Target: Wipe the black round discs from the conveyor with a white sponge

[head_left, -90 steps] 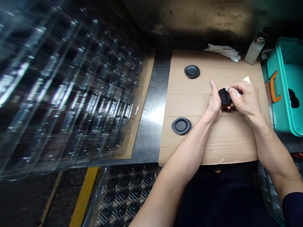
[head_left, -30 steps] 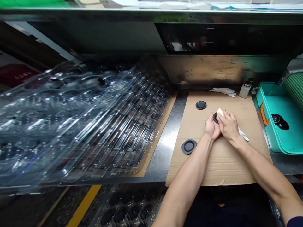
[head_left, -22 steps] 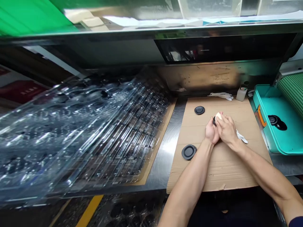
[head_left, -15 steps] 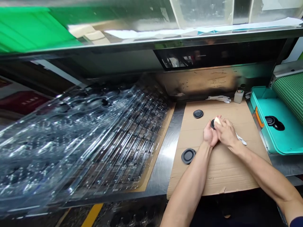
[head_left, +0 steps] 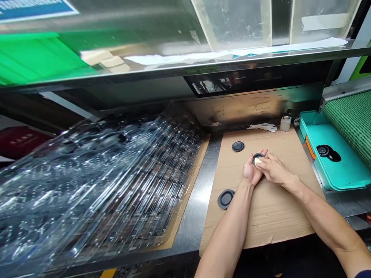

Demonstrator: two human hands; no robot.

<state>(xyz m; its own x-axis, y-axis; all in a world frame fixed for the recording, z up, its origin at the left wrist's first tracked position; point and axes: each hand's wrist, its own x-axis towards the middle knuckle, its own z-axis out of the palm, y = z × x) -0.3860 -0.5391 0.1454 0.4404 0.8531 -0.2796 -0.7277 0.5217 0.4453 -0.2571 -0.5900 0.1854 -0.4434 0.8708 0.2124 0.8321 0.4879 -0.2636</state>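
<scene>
In the head view, the left hand (head_left: 251, 173) is turned palm up above the cardboard sheet (head_left: 281, 216) and holds a round black disc (head_left: 255, 155), its thumb at the left edge and its other fingers partly hidden beneath and behind. The right hand (head_left: 273, 169) reaches across from the right with its fingers closed on a small white pad (head_left: 257, 161), which they press against the face of the disc. How far the fingers wrap the pad cannot be told.

Two more dark pieces lie flat on the cardboard: a far disc (head_left: 238, 146), beyond the left hand and to its left, and a near disc (head_left: 225, 199) beside the left forearm. White gloves (head_left: 263, 127) lie along the far edge of the cardboard, next to an upright whitish bottle (head_left: 285, 123). To the right stands a teal box (head_left: 348, 166) with an orange handle (head_left: 310, 147) and black round parts (head_left: 323, 150) inside, alongside a green belt (head_left: 352, 119).

On the left, clear plastic trays (head_left: 116, 185) slope over the metal table (head_left: 194, 224), blurred in places. Above, a shelf carries pale blocks (head_left: 111, 61), white paper (head_left: 179, 58) and a bright green sheet (head_left: 43, 58).
</scene>
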